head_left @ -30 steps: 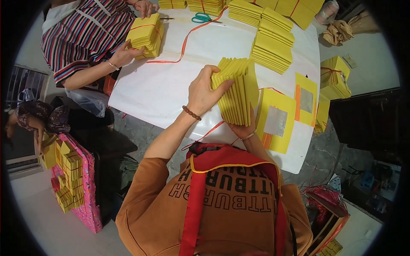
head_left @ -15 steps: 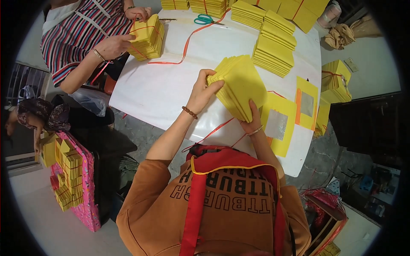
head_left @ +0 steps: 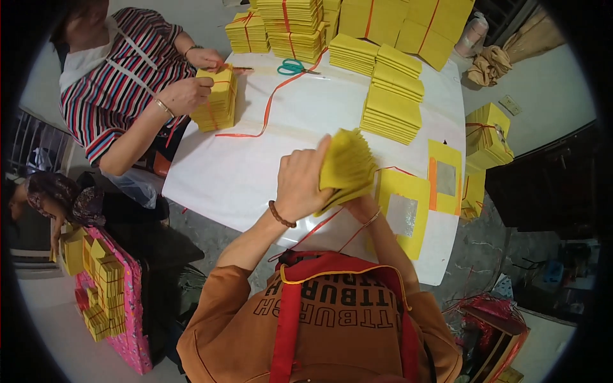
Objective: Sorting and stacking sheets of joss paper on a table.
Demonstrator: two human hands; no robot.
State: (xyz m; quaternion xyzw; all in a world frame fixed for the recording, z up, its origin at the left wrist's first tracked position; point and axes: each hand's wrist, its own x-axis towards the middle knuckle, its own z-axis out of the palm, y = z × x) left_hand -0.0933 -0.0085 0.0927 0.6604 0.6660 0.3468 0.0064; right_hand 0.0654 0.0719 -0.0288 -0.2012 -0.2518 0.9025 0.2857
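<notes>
Above the near edge of the table I hold a thick stack of yellow paper [head_left: 350, 167], tilted so that its fanned sheet edges show. My left hand [head_left: 302, 180] grips the stack's left side, its fingers closed round it. Under the lower right corner my right hand [head_left: 363, 209] is closed on the same stack, most of its fingers hidden behind the paper. Just right of that hand lie a yellow sheet with a silver square [head_left: 402, 216] and a second such sheet [head_left: 445, 177] with orange strips. Red ribbon [head_left: 314, 231] runs across the table edge below my hands.
Folded yellow stacks [head_left: 391, 113] and tied yellow bundles [head_left: 290, 29] stand along the far side. Teal-handled scissors [head_left: 291, 67] and a loose red ribbon [head_left: 268, 105] lie on the white table [head_left: 255, 172]. At left a co-worker's hands [head_left: 185, 96] work ribbon round a yellow bundle [head_left: 217, 108].
The stack has turned from its broad face to its fanned edges and dropped a little nearer me. My left hand has rolled over its side. The whole view has shifted slightly.
</notes>
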